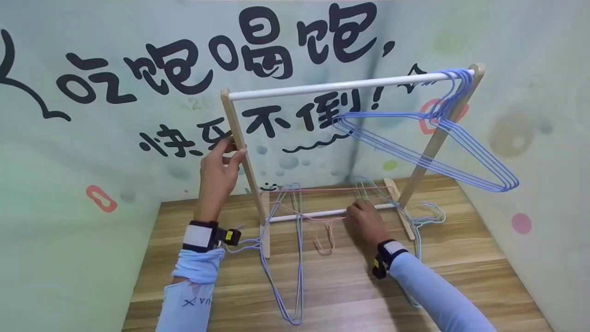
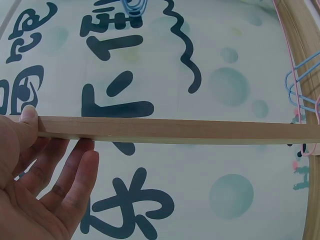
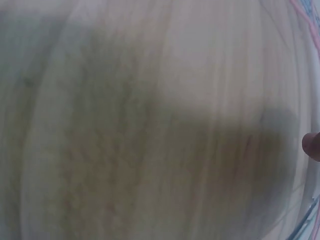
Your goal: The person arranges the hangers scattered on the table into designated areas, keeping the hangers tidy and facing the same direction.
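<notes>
My left hand (image 1: 219,173) pinches the left wooden upright of a clothes rack (image 1: 251,173). In the left wrist view the thumb lies on one side of that post (image 2: 190,131), fingers on the other. Low at the rack's white bottom rod (image 1: 318,214), my right hand (image 1: 366,221) overlaps one shoulder of a pink hanger (image 1: 332,188), whose hook points toward me. The right wrist view gives only one fingertip (image 3: 312,145) at its edge; I cannot tell what that hand holds. Several blue hangers (image 1: 481,159) hang at the right end of the top rod (image 1: 350,85).
Blue hangers (image 1: 300,258) lean across the bottom rod at the left, hooks outside the left upright. More pale blue and green hangers (image 1: 418,235) lie at the right foot. Wood-patterned flooring (image 1: 341,295) lies below; a printed wall (image 1: 295,157) stands close behind.
</notes>
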The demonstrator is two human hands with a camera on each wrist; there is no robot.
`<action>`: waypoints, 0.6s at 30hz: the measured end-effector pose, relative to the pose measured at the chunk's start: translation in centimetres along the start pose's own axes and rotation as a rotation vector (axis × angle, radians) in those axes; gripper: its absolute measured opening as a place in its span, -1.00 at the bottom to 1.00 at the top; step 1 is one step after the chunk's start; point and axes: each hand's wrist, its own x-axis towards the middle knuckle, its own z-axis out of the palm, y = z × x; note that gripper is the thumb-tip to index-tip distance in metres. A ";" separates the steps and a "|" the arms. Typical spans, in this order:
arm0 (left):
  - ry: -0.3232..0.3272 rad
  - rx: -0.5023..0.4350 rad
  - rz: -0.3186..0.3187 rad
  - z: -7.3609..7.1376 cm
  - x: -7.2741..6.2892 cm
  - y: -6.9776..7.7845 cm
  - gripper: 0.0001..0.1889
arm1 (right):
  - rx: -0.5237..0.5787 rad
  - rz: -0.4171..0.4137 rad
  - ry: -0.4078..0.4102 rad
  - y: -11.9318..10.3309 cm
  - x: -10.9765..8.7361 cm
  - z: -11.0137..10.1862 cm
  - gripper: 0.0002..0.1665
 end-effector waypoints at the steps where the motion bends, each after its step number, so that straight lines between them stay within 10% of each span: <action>1: -0.001 0.000 -0.002 0.0 0.0 0.0 -0.59 | 0.002 0.002 0.005 0.0 0.0 0.1 -0.77; 18: 0.014 0.004 0.016 0.1 0.0 -0.1 -0.58 | 0.058 -0.007 0.056 0.7 -0.5 0.4 -0.79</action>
